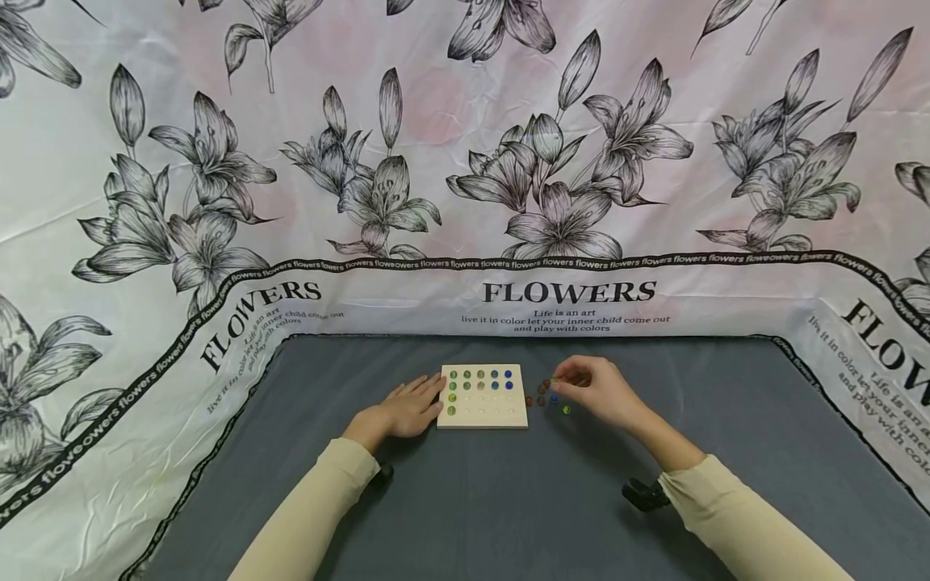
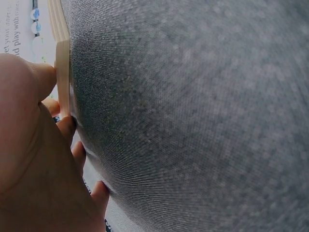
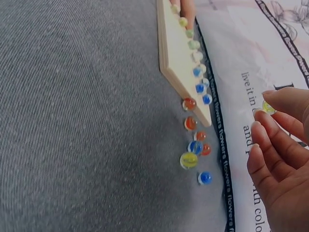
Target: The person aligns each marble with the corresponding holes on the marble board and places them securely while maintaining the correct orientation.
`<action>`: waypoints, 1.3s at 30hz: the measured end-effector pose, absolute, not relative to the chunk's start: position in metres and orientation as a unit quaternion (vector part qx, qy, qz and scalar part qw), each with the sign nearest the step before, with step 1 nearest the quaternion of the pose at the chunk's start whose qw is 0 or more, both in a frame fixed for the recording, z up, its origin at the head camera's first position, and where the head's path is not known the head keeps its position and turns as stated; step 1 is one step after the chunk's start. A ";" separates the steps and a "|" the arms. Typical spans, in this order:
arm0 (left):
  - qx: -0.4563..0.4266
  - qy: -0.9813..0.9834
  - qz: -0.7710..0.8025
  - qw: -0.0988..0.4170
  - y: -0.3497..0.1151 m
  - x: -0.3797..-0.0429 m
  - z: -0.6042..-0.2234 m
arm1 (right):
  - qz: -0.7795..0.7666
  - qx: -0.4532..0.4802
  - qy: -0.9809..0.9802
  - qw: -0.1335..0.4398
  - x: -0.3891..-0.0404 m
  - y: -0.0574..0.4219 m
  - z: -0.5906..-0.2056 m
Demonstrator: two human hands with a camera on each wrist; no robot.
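A pale wooden board (image 1: 483,413) with rows of round hollows lies flat on the grey cloth. Marbles fill its two far rows, green at the left through to blue marbles (image 1: 508,379) at the right, and two yellow-green marbles (image 1: 452,404) sit in the left column nearer me. My left hand (image 1: 410,407) rests against the board's left edge, fingers extended, thumb at the wood (image 2: 63,77). Just right of the board, my right hand (image 1: 599,391) pinches a yellow marble (image 3: 268,107) between thumb and forefinger, raised above the loose marbles.
Loose marbles lie beside the board's right edge: several reddish-orange marbles (image 3: 190,123), blue marbles (image 3: 204,178) and a yellow marble (image 3: 189,160). Behind the grey cloth (image 1: 465,500) is a white flower-printed cloth (image 1: 407,298) with a black lettered border.
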State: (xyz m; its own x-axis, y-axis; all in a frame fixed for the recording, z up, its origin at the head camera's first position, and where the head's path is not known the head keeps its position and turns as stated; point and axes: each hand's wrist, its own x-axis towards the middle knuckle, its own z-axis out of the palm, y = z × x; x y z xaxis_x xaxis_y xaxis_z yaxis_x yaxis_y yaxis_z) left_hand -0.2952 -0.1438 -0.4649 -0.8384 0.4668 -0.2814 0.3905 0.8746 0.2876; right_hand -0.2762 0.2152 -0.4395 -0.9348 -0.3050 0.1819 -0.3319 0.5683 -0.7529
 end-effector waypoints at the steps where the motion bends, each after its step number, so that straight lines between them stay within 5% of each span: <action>1: 0.225 0.952 0.110 0.174 -0.144 -0.296 -0.465 | 0.429 0.183 -0.884 0.014 -0.277 0.214 -0.440; 39: 0.229 0.949 0.118 0.182 -0.145 -0.295 -0.462 | 0.465 0.208 -0.861 -0.002 -0.283 0.169 -0.432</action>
State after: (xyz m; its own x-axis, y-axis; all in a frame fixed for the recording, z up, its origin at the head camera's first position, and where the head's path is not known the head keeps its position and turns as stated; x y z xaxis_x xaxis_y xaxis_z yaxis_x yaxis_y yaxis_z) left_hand -0.2953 -0.1448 -0.4623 -0.8285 0.4783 -0.2914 0.3926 0.8670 0.3069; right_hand -0.2829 0.1687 -0.4319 -0.9135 -0.3604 0.1890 -0.3558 0.4819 -0.8007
